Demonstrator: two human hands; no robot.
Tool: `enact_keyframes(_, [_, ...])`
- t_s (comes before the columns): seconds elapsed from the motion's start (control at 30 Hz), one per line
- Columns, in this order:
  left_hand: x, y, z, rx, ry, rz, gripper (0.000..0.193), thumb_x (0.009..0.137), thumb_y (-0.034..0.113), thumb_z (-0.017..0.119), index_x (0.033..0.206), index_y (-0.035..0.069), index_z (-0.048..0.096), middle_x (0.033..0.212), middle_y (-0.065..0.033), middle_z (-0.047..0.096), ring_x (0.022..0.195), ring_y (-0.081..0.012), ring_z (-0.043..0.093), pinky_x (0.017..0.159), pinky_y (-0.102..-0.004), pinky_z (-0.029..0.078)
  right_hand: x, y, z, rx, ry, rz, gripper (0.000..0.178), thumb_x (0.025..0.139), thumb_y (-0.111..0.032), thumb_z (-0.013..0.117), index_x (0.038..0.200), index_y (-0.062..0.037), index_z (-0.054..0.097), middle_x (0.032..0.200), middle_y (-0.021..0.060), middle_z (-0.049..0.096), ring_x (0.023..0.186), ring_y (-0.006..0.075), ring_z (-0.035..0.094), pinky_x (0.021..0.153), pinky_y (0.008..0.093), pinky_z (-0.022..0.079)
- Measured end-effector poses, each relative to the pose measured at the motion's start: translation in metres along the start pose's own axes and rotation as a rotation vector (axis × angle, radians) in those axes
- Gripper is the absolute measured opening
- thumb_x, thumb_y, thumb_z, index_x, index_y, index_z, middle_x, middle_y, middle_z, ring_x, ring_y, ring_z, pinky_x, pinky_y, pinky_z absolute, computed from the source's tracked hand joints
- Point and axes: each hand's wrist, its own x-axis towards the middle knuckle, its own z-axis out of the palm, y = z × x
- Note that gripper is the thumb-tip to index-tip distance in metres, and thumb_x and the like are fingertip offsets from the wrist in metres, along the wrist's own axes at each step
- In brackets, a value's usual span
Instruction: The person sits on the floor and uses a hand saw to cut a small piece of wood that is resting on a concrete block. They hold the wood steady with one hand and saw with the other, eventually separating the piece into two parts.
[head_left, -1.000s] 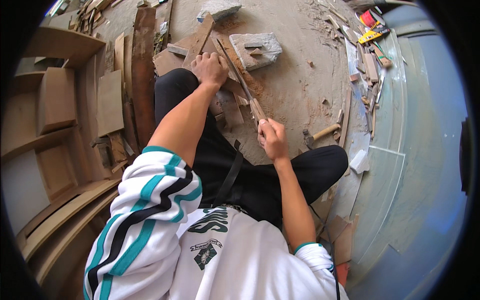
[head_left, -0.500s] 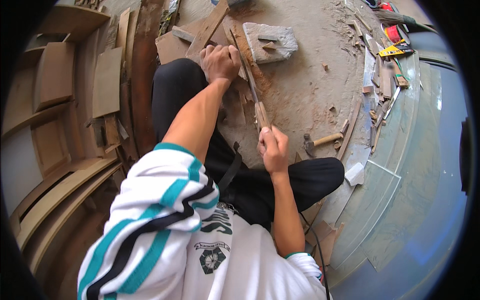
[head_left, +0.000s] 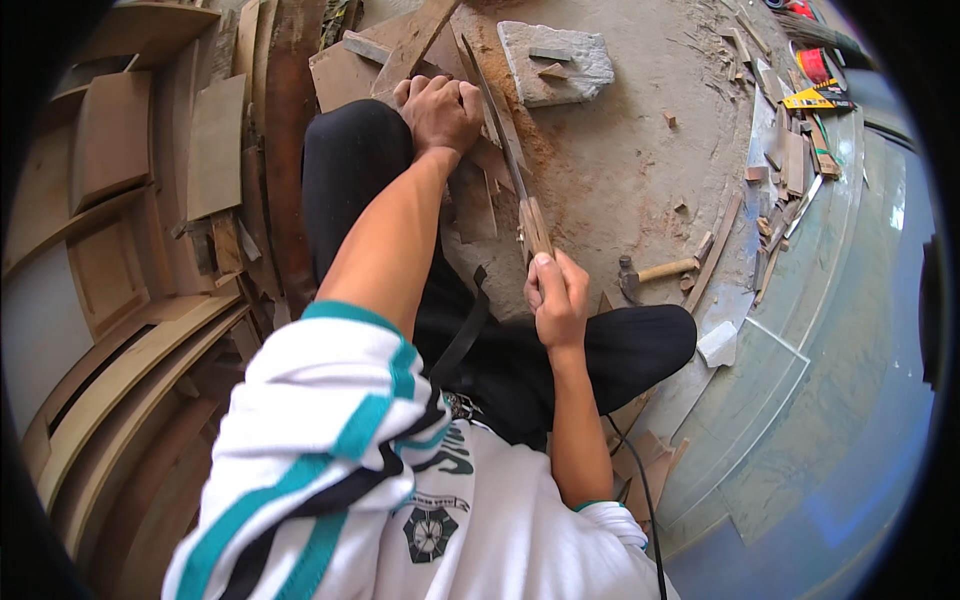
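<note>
Here, in the head view, the right hand (head_left: 558, 297) is clenched around the pale wooden handle of a long, narrow-bladed handsaw (head_left: 510, 165), thumb laid along the top of the grip, while the blade runs away from the body toward the top of the picture and meets a flat brown wooden board (head_left: 420, 45) lying on the dusty floor. The left hand (head_left: 438, 110) is closed down over that board just left of the blade, fingers curled over its edge, pinning it against the knee of the black trousers (head_left: 345, 170). The saw looks light and stiff along its length, though a blade this thin would likely flex sideways if twisted, so the handle, held in line with the steel, is the sound place to take it. The board seems rigid, dry and fairly light, rough at its cut edges; it would probably slide or chatter unless pressed close to the cut. Fine reddish sawdust spreads over the grey concrete floor (head_left: 610, 190) around the blade. Beyond it lies a rough grey stone block (head_left: 555, 60) with two small wood offcuts on top. Near the right knee rests a wooden-handled hammer with a dark metal head (head_left: 655, 272), well apart from either hand. Curved, smooth tan wooden panels (head_left: 110, 140) are stacked along the left, and thin strips and chips of wood (head_left: 780, 160) litter the right side by pale glass sheets (head_left: 800, 390).
</note>
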Motion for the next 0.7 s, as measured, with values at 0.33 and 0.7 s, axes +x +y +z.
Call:
enact_keyframes(0.33, [0.005,0.000,-0.002,0.024,0.035,-0.037,0.032,0.084,0.025,0.055,0.060,0.009,0.069,0.073,-0.0033,0.070,0.080,-0.0233,0.061,0.095,-0.0377,0.036,-0.055,-0.030,0.002,-0.221,-0.009,-0.008,0.033,0.100,-0.024,0.053,0.077,-0.0006,0.053,0.056,0.0050,0.048,0.051,0.0110,0.045,0.048,0.0306,0.035])
enact_keyframes(0.7, [0.003,0.009,0.006,-0.023,0.021,-0.011,0.035,0.086,0.028,0.054,0.063,0.008,0.071,0.074,-0.0043,0.069,0.081,-0.0228,0.063,0.093,-0.0374,0.038,0.003,-0.010,0.018,-0.225,0.075,-0.127,0.038,0.103,-0.029,0.049,0.072,-0.0062,0.047,0.058,-0.0022,0.042,0.049,0.0067,0.037,0.047,0.0253,0.028])
